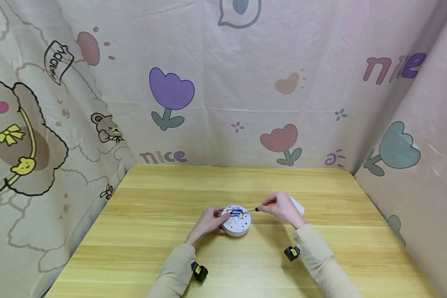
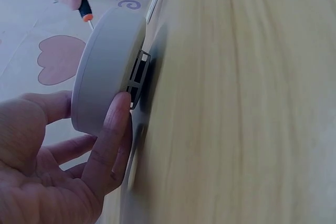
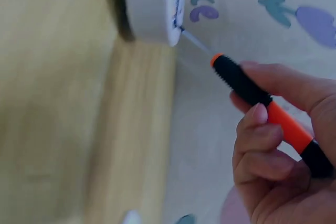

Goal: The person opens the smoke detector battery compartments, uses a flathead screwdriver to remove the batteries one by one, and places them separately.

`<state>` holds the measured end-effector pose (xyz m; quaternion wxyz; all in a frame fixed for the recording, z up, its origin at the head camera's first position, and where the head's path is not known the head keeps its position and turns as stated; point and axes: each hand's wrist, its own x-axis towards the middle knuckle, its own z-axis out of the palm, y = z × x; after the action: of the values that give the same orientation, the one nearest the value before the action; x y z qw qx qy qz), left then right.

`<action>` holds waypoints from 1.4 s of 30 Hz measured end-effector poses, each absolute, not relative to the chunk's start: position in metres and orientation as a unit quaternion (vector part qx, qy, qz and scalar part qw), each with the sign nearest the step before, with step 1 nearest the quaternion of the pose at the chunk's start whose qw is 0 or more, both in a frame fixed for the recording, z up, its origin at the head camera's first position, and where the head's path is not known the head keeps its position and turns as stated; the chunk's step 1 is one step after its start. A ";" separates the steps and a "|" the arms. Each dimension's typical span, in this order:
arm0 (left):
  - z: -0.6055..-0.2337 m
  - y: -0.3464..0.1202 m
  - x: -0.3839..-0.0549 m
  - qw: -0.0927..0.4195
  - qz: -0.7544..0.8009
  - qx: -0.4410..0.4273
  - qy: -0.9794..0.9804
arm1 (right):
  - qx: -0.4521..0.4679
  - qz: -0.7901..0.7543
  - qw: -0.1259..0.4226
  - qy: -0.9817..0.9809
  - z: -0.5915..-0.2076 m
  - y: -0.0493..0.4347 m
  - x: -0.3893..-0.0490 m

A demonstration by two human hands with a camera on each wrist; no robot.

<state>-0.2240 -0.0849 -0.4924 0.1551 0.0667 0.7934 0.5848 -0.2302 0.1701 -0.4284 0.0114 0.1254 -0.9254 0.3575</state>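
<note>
A round white device (image 1: 236,228), which looks like a smoke alarm, is tilted up from the wooden table with its open battery side facing up. A blue battery (image 1: 234,212) sits in it. My left hand (image 1: 210,221) grips the device's left edge, thumb on the upper face and fingers (image 2: 107,145) around the side and underneath. My right hand (image 1: 282,207) holds a screwdriver (image 3: 241,83) with a black and orange handle. The screwdriver's thin metal tip reaches the device's face beside the battery; exact contact is too small to tell.
A flat white piece (image 1: 298,205) lies on the table (image 1: 164,198) behind the right hand, partly hidden by it. Black wrist cameras (image 1: 199,272) hang at both sleeves. A printed curtain (image 1: 223,136) encloses the table's back and sides.
</note>
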 end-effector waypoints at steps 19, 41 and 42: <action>-0.494 -0.080 -0.222 0.154 0.585 0.076 0.793 | 0.126 0.238 -0.009 -0.963 -0.398 0.139 -0.233; -0.490 -0.079 -0.223 0.174 0.598 0.051 0.781 | 0.064 0.426 -0.113 -0.895 -0.416 0.169 -0.249; -0.490 -0.079 -0.223 0.173 0.598 0.053 0.781 | 0.062 0.432 -0.117 -0.892 -0.417 0.170 -0.249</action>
<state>-0.2225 -0.0792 -0.4903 0.1731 0.0528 0.7808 0.5979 -0.2489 0.1696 -0.4167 -0.1168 0.0619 -0.8922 0.4319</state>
